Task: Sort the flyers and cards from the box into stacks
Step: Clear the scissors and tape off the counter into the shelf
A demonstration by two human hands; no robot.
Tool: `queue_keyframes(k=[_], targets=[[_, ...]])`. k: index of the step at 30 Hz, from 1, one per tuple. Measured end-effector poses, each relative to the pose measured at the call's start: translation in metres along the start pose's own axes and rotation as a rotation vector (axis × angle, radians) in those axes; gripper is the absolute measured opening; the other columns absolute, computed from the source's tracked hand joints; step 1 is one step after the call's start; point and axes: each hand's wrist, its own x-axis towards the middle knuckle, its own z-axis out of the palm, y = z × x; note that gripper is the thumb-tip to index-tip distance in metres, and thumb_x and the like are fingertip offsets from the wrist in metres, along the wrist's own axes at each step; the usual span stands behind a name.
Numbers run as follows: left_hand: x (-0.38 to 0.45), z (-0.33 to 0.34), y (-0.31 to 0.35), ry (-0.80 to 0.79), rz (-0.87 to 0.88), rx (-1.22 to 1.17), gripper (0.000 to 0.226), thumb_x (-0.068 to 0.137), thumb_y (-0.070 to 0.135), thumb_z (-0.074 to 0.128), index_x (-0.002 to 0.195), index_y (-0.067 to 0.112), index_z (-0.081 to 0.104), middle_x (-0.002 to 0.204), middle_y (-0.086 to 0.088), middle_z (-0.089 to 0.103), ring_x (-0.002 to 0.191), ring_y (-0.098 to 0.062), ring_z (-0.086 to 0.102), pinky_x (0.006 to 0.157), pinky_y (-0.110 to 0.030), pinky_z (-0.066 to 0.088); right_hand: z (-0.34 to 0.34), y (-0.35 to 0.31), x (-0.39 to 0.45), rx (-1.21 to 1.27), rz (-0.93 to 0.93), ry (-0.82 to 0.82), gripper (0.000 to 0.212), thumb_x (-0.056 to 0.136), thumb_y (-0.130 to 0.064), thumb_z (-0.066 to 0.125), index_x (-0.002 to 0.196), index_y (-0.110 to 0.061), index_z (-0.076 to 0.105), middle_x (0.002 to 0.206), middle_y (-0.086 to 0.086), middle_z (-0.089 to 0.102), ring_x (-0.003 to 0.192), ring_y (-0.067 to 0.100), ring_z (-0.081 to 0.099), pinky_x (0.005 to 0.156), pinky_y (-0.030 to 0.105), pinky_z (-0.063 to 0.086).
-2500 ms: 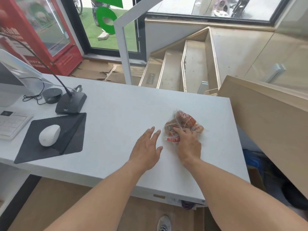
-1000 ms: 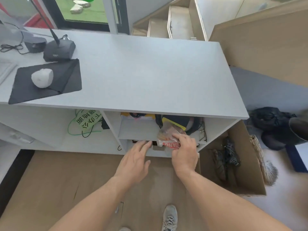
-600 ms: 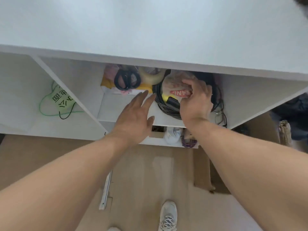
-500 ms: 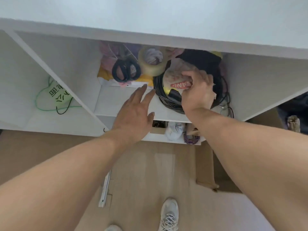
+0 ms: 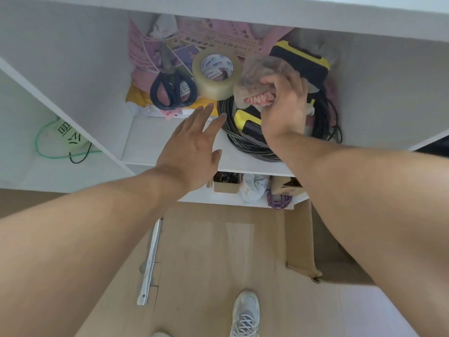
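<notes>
Head view showed the right hand gripping a snack bag over the shelf, left hand released beside it; pink flyers behind awaited, so sorting seemingly needed the bag dropped first.

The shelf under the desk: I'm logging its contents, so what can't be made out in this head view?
- Snack bag: blurred, partly covered by the right hand; contents unreadable.
- Pink flyers: print too small and blurred; the tape roll and scissors cover part.
- Cable coil: far side hidden by the right forearm.
- Lower shelf boxes: contents shadowed.
</notes>
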Motion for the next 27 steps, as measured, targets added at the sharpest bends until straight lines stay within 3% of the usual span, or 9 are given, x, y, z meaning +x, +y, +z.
queue_keyframes(k=[4,7,10,13,16,18,20,24,27], targets=[[0.004,0.005,0.004,-0.006,-0.011,-0.016,0.073,0.101,0.032,0.055,0.162,0.023,0.015,0.17,-0.005,0.005,0.156,-0.023,0.005,0.124,-0.033,0.009,0.006,0.006,0.025,-0.21,0.131,-0.187,0.059,0.079,0.006,0.068,0.129,-0.022,0.055,0.145,0.006,0.045,0.137,0.029,0.035,0.102,0.035,0.039],[0.001,0.012,0.007,-0.055,-0.017,-0.019,0.074,0.101,0.033,0.055,0.162,0.023,0.013,0.17,-0.006,0.003,0.156,-0.023,0.002,0.125,-0.034,0.007,0.006,0.008,0.012,-0.273,0.12,-0.271,0.069,0.078,-0.006,0.067,0.14,-0.024,0.044,0.146,0.006,0.041,0.138,0.03,0.032,0.113,0.04,0.032],[-0.001,0.015,0.009,-0.089,-0.016,-0.017,0.075,0.101,0.033,0.055,0.162,0.023,0.012,0.17,-0.006,0.001,0.156,-0.023,0.0,0.126,-0.036,0.006,0.004,0.012,-0.006,-0.241,0.014,-0.313,0.074,0.081,-0.033,0.063,0.15,-0.027,0.038,0.159,0.005,0.029,0.147,0.031,0.023,0.12,0.047,0.022],[-0.002,0.012,0.011,-0.073,-0.02,-0.03,0.074,0.101,0.032,0.054,0.162,0.023,0.013,0.17,-0.006,0.002,0.157,-0.023,0.0,0.127,-0.042,0.01,0.003,0.013,-0.009,-0.308,-0.005,-0.223,0.074,0.091,-0.059,0.049,0.156,-0.031,0.03,0.165,0.005,0.024,0.152,0.032,0.017,0.124,0.053,0.006],[-0.003,0.009,0.01,-0.066,-0.044,-0.038,0.073,0.102,0.031,0.053,0.162,0.024,0.013,0.17,-0.004,0.0,0.157,-0.023,-0.001,0.126,-0.047,0.013,0.004,0.014,-0.01,-0.307,0.102,-0.231,0.064,0.103,-0.041,0.044,0.161,-0.031,0.018,0.168,0.003,0.016,0.155,0.03,0.008,0.125,0.051,0.003],[-0.006,0.011,0.007,-0.071,-0.057,-0.05,0.073,0.102,0.031,0.053,0.161,0.024,0.012,0.17,-0.004,0.0,0.157,-0.022,-0.002,0.126,-0.048,0.012,0.008,0.018,-0.007,-0.225,0.178,-0.322,0.069,0.105,-0.018,0.046,0.162,-0.029,0.01,0.169,0.001,0.01,0.156,0.027,0.001,0.126,0.045,0.007],[-0.01,0.015,0.005,-0.077,-0.058,-0.055,0.074,0.101,0.031,0.054,0.162,0.025,0.011,0.17,-0.003,0.0,0.157,-0.022,-0.002,0.127,-0.047,0.011,0.008,0.021,0.002,-0.244,0.216,-0.428,0.075,0.104,-0.009,0.045,0.162,-0.03,0.001,0.17,-0.001,0.001,0.156,0.025,-0.007,0.126,0.043,0.007],[-0.021,0.022,0.0,-0.092,-0.091,-0.068,0.075,0.102,0.032,0.052,0.162,0.028,0.007,0.17,-0.002,-0.002,0.157,-0.021,-0.005,0.127,-0.047,0.008,0.0,0.02,0.014,-0.363,0.178,-0.551,0.076,0.106,-0.023,0.046,0.161,-0.03,-0.006,0.169,0.001,-0.011,0.155,0.029,-0.012,0.125,0.048,0.01],[-0.04,0.025,0.001,-0.114,-0.142,-0.099,0.074,0.103,0.031,0.05,0.162,0.03,0.004,0.17,0.001,-0.007,0.156,-0.019,-0.01,0.127,-0.049,0.006,-0.007,0.022,-0.012,-0.425,0.015,-0.432,0.079,0.102,-0.037,0.051,0.162,-0.029,0.0,0.169,0.007,-0.009,0.154,0.036,-0.008,0.125,0.05,0.003]])
